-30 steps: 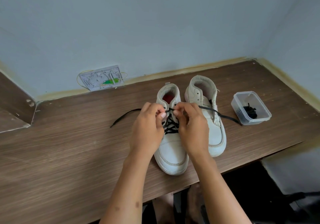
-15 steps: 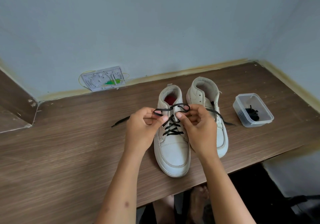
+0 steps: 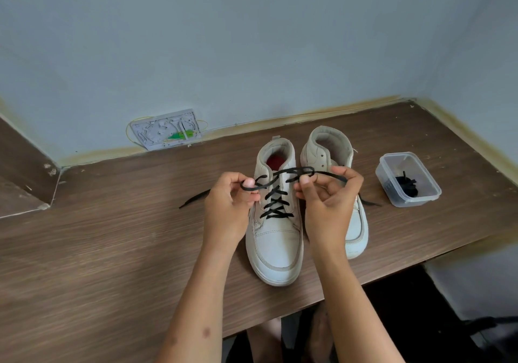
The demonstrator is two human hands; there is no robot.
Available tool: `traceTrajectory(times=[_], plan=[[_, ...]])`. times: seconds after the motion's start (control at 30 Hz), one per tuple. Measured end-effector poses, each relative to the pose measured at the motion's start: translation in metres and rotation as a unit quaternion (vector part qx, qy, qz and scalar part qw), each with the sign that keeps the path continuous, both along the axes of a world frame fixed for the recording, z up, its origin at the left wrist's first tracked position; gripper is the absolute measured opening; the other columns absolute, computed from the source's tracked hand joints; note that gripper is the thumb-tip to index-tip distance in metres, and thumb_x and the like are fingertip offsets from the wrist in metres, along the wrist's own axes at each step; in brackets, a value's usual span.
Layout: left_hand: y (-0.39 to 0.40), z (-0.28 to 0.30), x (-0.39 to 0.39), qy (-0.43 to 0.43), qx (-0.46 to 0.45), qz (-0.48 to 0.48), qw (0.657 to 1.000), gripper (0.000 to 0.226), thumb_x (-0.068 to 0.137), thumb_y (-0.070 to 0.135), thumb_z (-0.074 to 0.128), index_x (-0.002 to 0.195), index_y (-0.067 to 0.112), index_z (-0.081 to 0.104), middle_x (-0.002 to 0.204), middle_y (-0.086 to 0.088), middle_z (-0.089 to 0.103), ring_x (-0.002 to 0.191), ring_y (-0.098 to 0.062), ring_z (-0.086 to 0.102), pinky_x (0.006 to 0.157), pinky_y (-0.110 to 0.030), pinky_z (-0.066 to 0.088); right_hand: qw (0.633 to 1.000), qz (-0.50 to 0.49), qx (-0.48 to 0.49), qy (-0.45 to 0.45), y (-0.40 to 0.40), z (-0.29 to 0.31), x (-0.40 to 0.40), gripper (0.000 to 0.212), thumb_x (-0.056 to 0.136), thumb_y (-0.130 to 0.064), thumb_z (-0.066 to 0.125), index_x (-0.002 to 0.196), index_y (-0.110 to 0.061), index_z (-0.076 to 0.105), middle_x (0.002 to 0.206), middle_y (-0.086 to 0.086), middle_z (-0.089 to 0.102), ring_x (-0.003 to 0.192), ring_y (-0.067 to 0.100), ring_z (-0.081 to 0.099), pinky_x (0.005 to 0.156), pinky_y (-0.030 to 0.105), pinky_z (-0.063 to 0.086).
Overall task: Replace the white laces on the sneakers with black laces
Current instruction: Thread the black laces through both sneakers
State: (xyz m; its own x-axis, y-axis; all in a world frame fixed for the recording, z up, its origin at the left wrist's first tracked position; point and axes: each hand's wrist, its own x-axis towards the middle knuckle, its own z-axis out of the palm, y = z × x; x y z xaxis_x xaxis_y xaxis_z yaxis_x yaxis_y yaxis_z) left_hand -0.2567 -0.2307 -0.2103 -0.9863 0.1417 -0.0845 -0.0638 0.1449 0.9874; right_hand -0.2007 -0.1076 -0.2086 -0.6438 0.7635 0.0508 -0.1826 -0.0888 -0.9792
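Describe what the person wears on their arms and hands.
Nothing shows: both forearms are bare up to the frame's bottom edge, with no sleeves in view. The left hand and right hand have no gloves, rings, watch or bracelet visible. Fingernails look short and unpainted.

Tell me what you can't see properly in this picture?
- Head view: the right shoe has its eyelets mostly behind the right hand, so its lacing can't be told.
- The left hand covers part of the black lace.
- What the black thing in the plastic box is stays unclear: too small.
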Motion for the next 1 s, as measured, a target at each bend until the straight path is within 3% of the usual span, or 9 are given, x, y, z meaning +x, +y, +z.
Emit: traceTrajectory(times=[0.17, 0.33, 0.5, 0.57, 0.67, 0.73, 0.8, 0.87, 1.0], plan=[[-0.005, -0.002, -0.002, 0.007, -0.019, -0.033, 0.999, 0.015, 0.079, 0.016, 0.079, 0.089, 0.022, 0.070, 0.083, 0.005, 0.073, 0.079, -0.007, 0.069, 0.079, -0.030, 0.054, 0.999, 0.013, 0.018, -0.046, -0.003, -0.005, 0.001, 0.049, 0.081, -0.014, 0.079, 0.106, -0.019, 0.037, 0.082, 0.005, 0.071, 0.080, 0.019, 0.071, 0.078, 0.029, 0.056], [0.000, -0.001, -0.001, 0.028, -0.031, -0.002, 0.999, 0.006, 0.080, 0.020, 0.078, 0.082, 0.021, 0.073, 0.075, 0.008, 0.072, 0.074, -0.006, 0.068, 0.073, -0.026, 0.054, 0.990, 0.011, 0.070, -0.123, -0.005, -0.009, -0.005, 0.021, 0.080, -0.031, 0.080, 0.082, -0.016, 0.066, 0.074, 0.001, 0.071, 0.069, 0.009, 0.067, 0.065, 0.021, 0.050], [0.004, 0.001, 0.001, 0.043, -0.087, -0.007, 0.995, 0.023, 0.085, -0.002, 0.063, 0.083, 0.021, 0.066, 0.076, 0.010, 0.064, 0.066, -0.004, 0.063, 0.054, -0.010, 0.043, 0.987, 0.002, 0.083, -0.140, -0.004, -0.013, -0.007, 0.017, 0.086, -0.026, 0.074, 0.075, -0.014, 0.067, 0.069, 0.004, 0.070, 0.066, 0.016, 0.064, 0.063, 0.030, 0.051], [0.005, 0.003, 0.002, 0.048, -0.105, 0.001, 0.993, 0.030, 0.084, -0.006, 0.058, 0.079, 0.023, 0.060, 0.075, 0.012, 0.059, 0.073, -0.011, 0.065, 0.059, -0.015, 0.047, 0.988, -0.004, 0.072, -0.136, -0.005, -0.014, -0.007, 0.013, 0.090, -0.017, 0.069, 0.078, -0.015, 0.067, 0.072, 0.004, 0.070, 0.070, 0.016, 0.065, 0.068, 0.029, 0.053], [0.008, 0.001, 0.004, 0.005, -0.058, 0.015, 0.998, 0.027, 0.085, -0.007, 0.051, 0.080, 0.019, 0.057, 0.075, 0.010, 0.058, 0.084, -0.026, 0.068, 0.080, -0.043, 0.057, 0.990, -0.022, 0.056, -0.124, -0.010, -0.015, -0.007, 0.014, 0.093, -0.012, 0.064, 0.081, -0.019, 0.066, 0.076, 0.000, 0.070, 0.076, 0.017, 0.067, 0.073, 0.028, 0.053], [0.008, 0.000, 0.003, -0.009, -0.029, 0.013, 0.999, 0.026, 0.086, -0.008, 0.051, 0.081, 0.017, 0.057, 0.077, 0.008, 0.059, 0.089, -0.029, 0.068, 0.087, -0.049, 0.056, 0.990, -0.030, 0.058, -0.122, -0.012, -0.017, -0.007, 0.012, 0.094, -0.013, 0.063, 0.084, -0.018, 0.066, 0.077, -0.002, 0.070, 0.077, 0.017, 0.066, 0.073, 0.028, 0.052], [0.003, -0.001, 0.000, -0.025, -0.006, -0.009, 1.000, 0.025, 0.088, -0.007, 0.054, 0.082, 0.017, 0.060, 0.081, 0.005, 0.061, 0.094, -0.029, 0.068, 0.089, -0.045, 0.056, 0.990, -0.014, 0.057, -0.128, -0.008, -0.017, -0.007, 0.011, 0.094, -0.017, 0.065, 0.083, -0.016, 0.065, 0.076, 0.000, 0.071, 0.076, 0.017, 0.067, 0.071, 0.030, 0.053], [-0.004, 0.000, -0.002, -0.050, 0.025, -0.036, 0.998, 0.022, 0.092, -0.007, 0.054, 0.088, 0.014, 0.062, 0.090, -0.002, 0.066, 0.093, -0.020, 0.070, 0.083, -0.029, 0.057, 0.992, 0.018, 0.043, -0.119, -0.001, -0.012, -0.005, 0.009, 0.091, -0.018, 0.069, 0.085, -0.014, 0.063, 0.078, 0.002, 0.072, 0.076, 0.015, 0.069, 0.070, 0.029, 0.053], [-0.012, -0.003, -0.006, -0.006, 0.000, -0.009, 1.000, 0.033, 0.096, -0.006, 0.048, 0.097, 0.022, 0.064, 0.101, -0.008, 0.067, 0.088, -0.017, 0.069, 0.075, -0.023, 0.057, 0.988, 0.000, 0.113, -0.101, 0.004, -0.004, 0.004, 0.029, 0.085, -0.007, 0.074, 0.105, -0.018, 0.055, 0.098, -0.011, 0.063, 0.080, 0.002, 0.067, 0.066, 0.012, 0.050]])
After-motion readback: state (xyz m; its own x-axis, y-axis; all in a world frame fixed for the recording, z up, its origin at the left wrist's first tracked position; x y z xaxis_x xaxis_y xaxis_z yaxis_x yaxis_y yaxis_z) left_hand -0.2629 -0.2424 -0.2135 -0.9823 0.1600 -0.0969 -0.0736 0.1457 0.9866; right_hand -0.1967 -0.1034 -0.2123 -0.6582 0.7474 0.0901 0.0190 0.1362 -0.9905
